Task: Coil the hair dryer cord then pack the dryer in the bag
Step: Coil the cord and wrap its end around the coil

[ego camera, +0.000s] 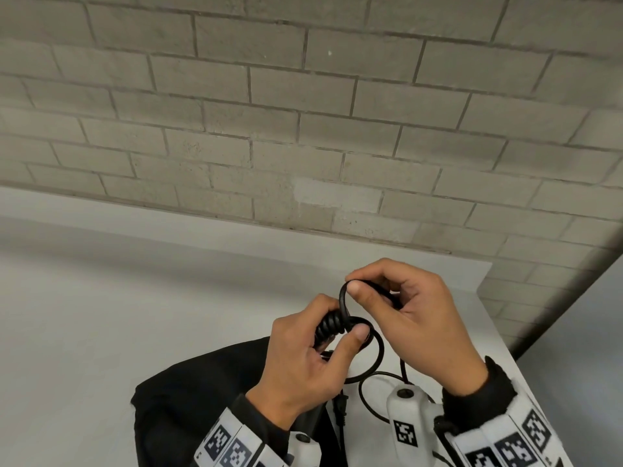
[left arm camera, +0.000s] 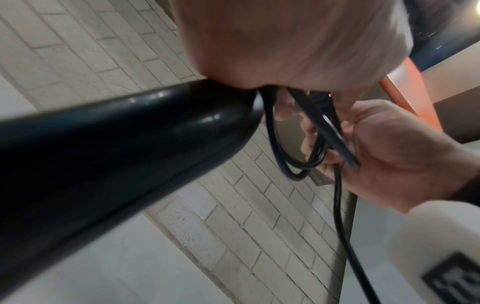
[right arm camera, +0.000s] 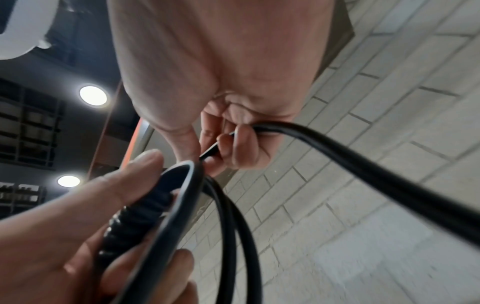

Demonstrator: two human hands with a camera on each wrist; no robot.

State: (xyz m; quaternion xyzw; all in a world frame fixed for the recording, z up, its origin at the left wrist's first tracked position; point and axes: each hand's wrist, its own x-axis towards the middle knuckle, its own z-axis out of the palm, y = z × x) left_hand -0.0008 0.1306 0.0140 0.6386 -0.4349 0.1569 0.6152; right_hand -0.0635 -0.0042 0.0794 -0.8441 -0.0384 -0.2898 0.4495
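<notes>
Coiling step: left hand point(ego camera: 303, 358) grips dryer handle point(left arm camera: 124, 148), right hand point(ego camera: 408, 311) pinches cord point(ego camera: 377, 352) above bag point(ego camera: 202, 399); next another loop.

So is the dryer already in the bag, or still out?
Out: the left hand holds the dryer above the bag.
</notes>
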